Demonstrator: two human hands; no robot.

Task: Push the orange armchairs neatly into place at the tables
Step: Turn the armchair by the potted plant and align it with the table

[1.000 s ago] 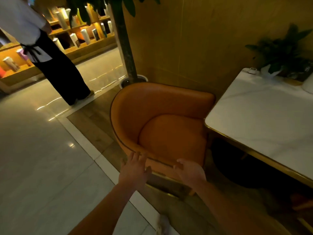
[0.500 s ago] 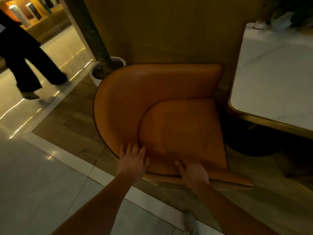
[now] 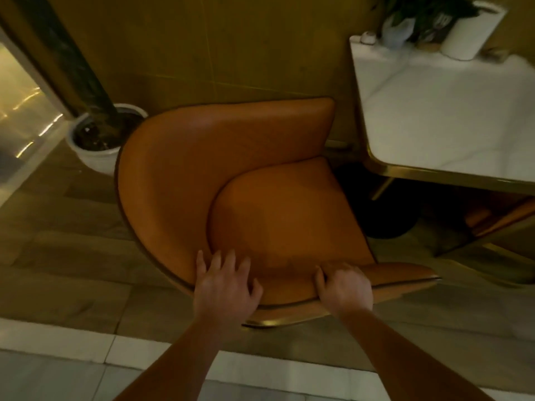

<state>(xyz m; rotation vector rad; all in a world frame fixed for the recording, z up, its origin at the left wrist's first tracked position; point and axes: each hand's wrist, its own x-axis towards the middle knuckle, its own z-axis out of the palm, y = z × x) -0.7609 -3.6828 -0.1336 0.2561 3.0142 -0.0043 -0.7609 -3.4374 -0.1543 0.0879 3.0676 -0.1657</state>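
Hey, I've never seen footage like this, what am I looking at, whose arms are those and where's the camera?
No machine here: a person wears a camera on the head, looking down, so both bare arms are their own. The left hand lies with spread fingers on the near edge of an orange armchair; the right hand grips that edge. At right stands a white table carrying a white cylinder and a small plant. A white plant pot sits on the floor beside the chair.

Armchair (image 3: 231, 180) stands left of table (image 3: 451, 117), right of planter (image 3: 95, 154).
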